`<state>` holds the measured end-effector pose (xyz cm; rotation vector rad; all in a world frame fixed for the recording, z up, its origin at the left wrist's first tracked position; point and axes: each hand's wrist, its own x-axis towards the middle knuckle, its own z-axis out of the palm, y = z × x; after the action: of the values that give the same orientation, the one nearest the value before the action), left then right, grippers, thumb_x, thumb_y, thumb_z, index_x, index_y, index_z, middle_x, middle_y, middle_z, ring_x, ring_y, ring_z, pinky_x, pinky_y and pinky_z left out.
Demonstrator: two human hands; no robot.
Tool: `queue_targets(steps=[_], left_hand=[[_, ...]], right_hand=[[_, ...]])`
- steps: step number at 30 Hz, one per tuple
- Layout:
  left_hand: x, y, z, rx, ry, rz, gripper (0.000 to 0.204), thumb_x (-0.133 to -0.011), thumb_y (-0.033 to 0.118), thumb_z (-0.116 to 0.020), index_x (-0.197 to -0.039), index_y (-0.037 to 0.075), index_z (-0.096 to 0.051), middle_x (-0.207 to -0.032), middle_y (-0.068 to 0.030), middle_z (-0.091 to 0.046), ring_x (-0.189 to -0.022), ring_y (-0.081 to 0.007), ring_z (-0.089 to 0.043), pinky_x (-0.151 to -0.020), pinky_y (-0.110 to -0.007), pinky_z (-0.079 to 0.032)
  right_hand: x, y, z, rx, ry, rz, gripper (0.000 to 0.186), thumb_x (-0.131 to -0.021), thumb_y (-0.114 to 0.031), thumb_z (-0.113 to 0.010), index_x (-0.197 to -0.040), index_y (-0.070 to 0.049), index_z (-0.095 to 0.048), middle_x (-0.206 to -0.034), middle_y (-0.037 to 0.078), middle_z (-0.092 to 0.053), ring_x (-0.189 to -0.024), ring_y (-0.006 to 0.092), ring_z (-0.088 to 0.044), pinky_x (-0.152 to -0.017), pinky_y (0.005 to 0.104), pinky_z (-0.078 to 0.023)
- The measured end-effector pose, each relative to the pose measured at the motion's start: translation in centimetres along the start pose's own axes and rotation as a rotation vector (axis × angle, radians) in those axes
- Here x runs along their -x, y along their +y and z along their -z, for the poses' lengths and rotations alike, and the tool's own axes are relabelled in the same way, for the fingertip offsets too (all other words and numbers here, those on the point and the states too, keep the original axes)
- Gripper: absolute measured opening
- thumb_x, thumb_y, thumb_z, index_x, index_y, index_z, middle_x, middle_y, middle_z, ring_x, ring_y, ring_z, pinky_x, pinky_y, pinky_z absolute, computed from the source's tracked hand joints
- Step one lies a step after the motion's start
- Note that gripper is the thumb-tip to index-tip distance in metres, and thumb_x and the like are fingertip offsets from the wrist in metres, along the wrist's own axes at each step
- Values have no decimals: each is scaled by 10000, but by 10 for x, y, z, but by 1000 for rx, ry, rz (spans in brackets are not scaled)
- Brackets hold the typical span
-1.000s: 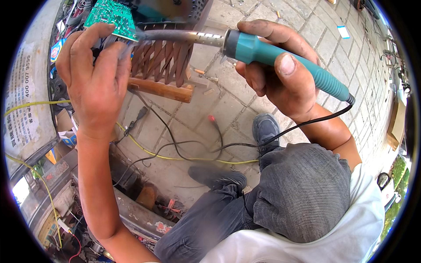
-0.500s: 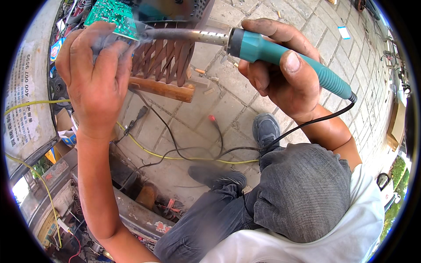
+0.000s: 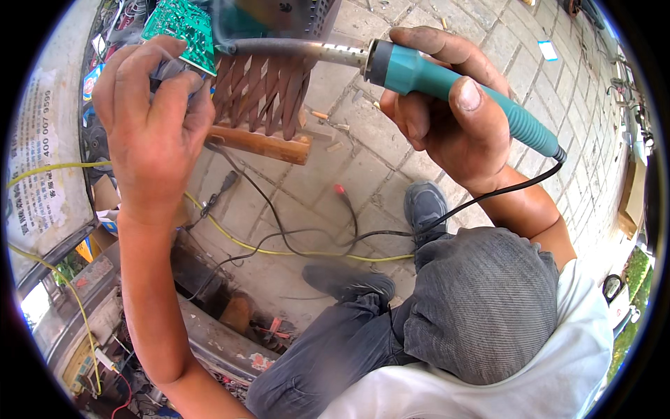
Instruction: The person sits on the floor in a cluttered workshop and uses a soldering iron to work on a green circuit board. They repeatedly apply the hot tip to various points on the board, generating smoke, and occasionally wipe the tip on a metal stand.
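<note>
My left hand (image 3: 155,133) grips a green circuit board (image 3: 183,31) by its lower edge, its soldered side showing. A dark part, partly hidden by the fingers, sits under the board's edge. My right hand (image 3: 464,115) is closed round the teal handle of a soldering iron (image 3: 429,73), with the thumb on the near side. The iron's metal shaft points left, and its dark tip lies just right of the board with a small gap visible. Thin smoke hangs near the tip. From the handle's end, a black cord (image 3: 520,185) runs down.
Behind the tip stands a dark perforated box (image 3: 265,21) above brown crisscross strips (image 3: 262,91) and a wooden bar (image 3: 269,145). Black cords and a yellow cable (image 3: 314,253) cross the paving. A worn metal frame (image 3: 216,342) with clutter lies at lower left. My shoes (image 3: 424,206) rest among the cords.
The board has tilted and shifted slightly right and down, away from the iron's tip. The tip has risen a little, and the smoke has thinned. Both hands keep their holds.
</note>
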<state>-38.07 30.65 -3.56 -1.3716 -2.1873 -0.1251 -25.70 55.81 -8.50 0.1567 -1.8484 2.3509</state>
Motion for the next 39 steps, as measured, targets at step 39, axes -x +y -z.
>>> queue_targets(steps=[39], left_hand=[[14, 14, 6, 143, -191, -22, 250, -665, 55, -726, -886, 96, -617, -909, -44, -611, -869, -254, -541, -766, -370, -383]], right_hand=[[34, 17, 18, -309, 118, -261, 540, -869, -385, -486, -1184, 48, -550, -503, 47, -436, -448, 122, -397, -433, 268, -324]])
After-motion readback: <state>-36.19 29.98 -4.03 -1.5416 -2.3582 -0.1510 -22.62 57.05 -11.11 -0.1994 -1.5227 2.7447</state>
